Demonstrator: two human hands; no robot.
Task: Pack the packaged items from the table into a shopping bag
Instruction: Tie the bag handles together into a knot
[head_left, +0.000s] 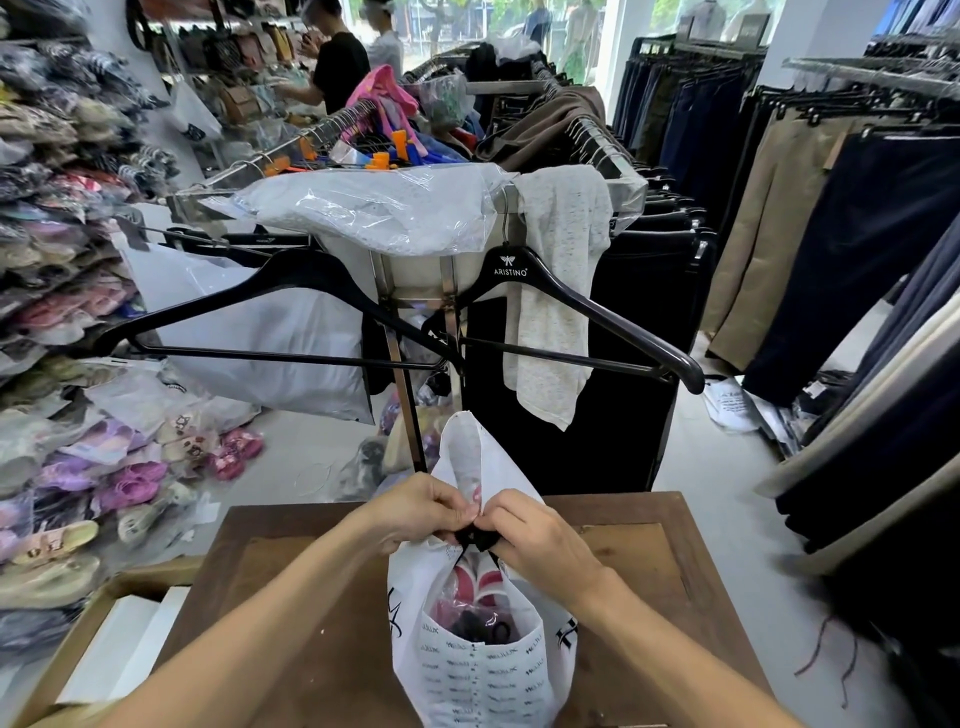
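Observation:
A white printed shopping bag (483, 670) stands upright on the brown wooden table (322, 613). Through its thin wall show packaged items (475, 597) in red, pink and black, wrapped in clear plastic. My left hand (415, 512) and my right hand (535, 538) meet at the bag's mouth, both pinching its black drawstring (474, 540) and the gathered top edge. One white flap of the bag sticks up above my fingers.
Right behind the table stands a metal clothes rack (410, 364) with two black hangers (561, 317) and a grey garment. Packaged slippers (130, 478) pile up on the floor at left. Trousers hang on racks at right. Two people stand at the far back.

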